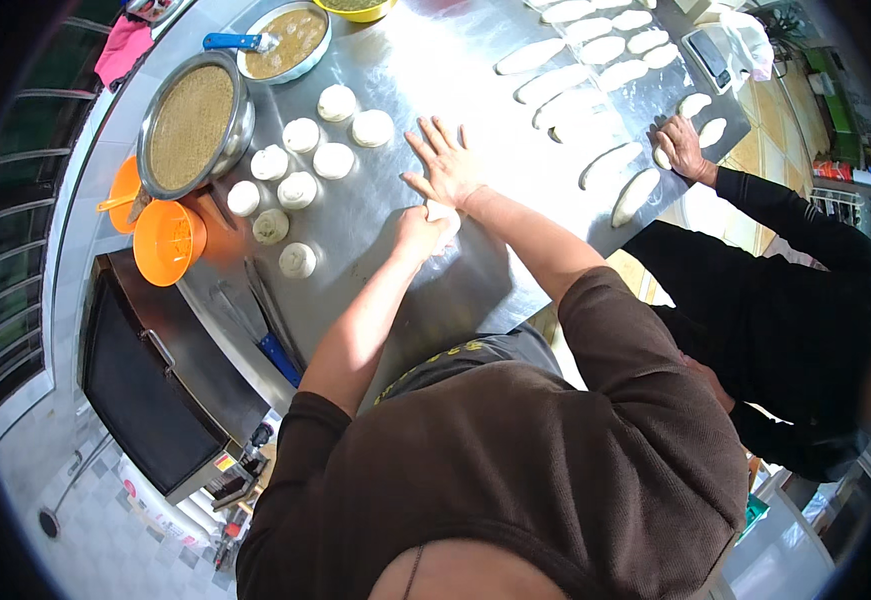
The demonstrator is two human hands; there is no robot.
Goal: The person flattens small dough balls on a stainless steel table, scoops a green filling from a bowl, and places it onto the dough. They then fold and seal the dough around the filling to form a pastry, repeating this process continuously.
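Observation:
My left hand is closed around a piece of white dough, part of which shows beside its fingers. Just beyond it, my right hand is open with its fingers spread, palm down over the metal table. Its wrist is close to the dough, and whether they touch I cannot tell. Several round dough pieces sit in a loose group to the left of my hands. Toward the far right lie several long dough pieces in rows.
At the left stand a metal bowl of brown crumbly filling, a white bowl of brown paste with a blue-handled tool, and orange bowls. A blue-handled knife lies by the near edge. A co-worker's hand handles dough at right.

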